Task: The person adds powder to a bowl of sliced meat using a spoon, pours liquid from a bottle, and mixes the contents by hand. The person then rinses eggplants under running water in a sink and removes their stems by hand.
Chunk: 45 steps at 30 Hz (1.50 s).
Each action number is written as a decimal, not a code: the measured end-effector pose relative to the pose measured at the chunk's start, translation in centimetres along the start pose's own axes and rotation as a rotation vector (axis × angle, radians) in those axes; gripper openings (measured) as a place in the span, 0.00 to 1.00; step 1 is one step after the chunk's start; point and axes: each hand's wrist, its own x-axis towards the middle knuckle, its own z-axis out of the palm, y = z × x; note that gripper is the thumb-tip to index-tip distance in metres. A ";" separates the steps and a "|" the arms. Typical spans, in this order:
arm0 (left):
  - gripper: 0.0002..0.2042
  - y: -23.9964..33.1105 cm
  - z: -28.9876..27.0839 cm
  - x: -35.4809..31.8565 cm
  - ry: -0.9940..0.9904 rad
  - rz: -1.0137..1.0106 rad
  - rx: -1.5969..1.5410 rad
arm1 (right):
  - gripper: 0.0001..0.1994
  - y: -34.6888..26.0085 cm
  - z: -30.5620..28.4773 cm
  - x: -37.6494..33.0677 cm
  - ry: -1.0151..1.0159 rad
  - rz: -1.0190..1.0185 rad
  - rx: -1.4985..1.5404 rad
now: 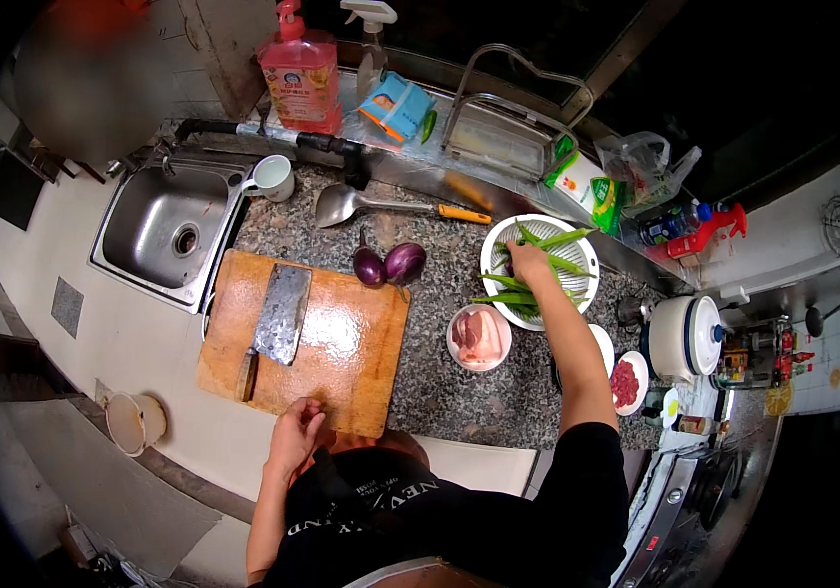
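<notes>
My right hand (530, 263) reaches into a white colander (592, 260) of long green peppers (565, 239); its fingertips are hidden among them, so I cannot tell whether it grips one. My left hand (298, 429) hangs at the near edge of the wooden cutting board (351, 333), its fingers curled with nothing visible in them. On the board lies a cleaver (283, 314), its wooden handle toward me. Two purple eggplants (404, 263) sit at the board's far right corner. A bowl of sliced pale meat (480, 338) stands just in front of the colander.
A steel sink (160, 230) lies left, with a white mug (271, 178) beside it. Behind the board rests a spatula (395, 205). At right are a bowl of red minced meat (626, 384) and a white pot (673, 338). Bottles and a wire rack (513, 113) line the back ledge.
</notes>
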 end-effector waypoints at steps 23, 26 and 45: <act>0.10 2.9 -0.9 2.7 -0.125 0.108 -0.242 | 0.25 1.9 -9.9 -10.8 0.210 -0.433 2.022; 0.19 5.8 -1.0 4.2 -0.222 0.214 -0.447 | 0.29 -5.1 -10.1 -12.8 -0.083 -0.634 1.901; 0.20 -4.3 -21.3 3.8 -0.430 0.090 -1.431 | 0.32 -42.8 -9.4 -25.1 0.461 -0.544 0.776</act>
